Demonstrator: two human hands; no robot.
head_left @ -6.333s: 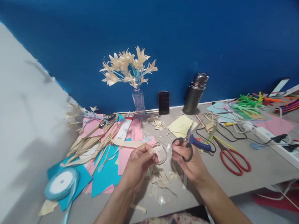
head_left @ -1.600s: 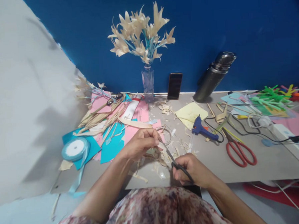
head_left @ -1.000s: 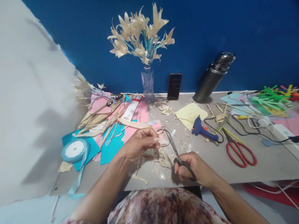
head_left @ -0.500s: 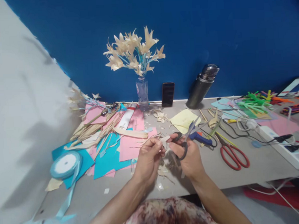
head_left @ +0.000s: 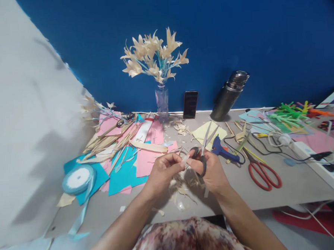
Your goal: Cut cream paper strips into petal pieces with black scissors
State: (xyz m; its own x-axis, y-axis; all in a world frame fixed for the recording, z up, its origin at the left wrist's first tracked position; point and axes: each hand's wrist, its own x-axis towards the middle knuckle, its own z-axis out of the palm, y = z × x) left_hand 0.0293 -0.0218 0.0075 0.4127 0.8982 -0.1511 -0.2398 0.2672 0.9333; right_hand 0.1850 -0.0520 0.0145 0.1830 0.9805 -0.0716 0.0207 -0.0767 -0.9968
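My left hand (head_left: 163, 169) is closed in a pinch on a small pale strip (head_left: 185, 160) held above the table. My right hand (head_left: 211, 172) touches the same strip with its fingertips while black-handled scissors (head_left: 204, 148) hang on its fingers, blades open and pointing up and away. Both hands meet over a heap of pale straw clippings (head_left: 181, 185) near the table's front edge.
Pink and blue papers (head_left: 127, 170) and dried leaf strips lie left, with a blue ribbon spool (head_left: 78, 179). A vase of straw flowers (head_left: 156, 64), a phone (head_left: 190, 104) and a metal flask (head_left: 229, 95) stand at the wall. A blue glue gun (head_left: 223, 153), red scissors (head_left: 263, 172) and cables lie right.
The scissors stopped cutting low near the table edge; my right hand swung them up, blades pointing away, and both hands came together on the small strip.
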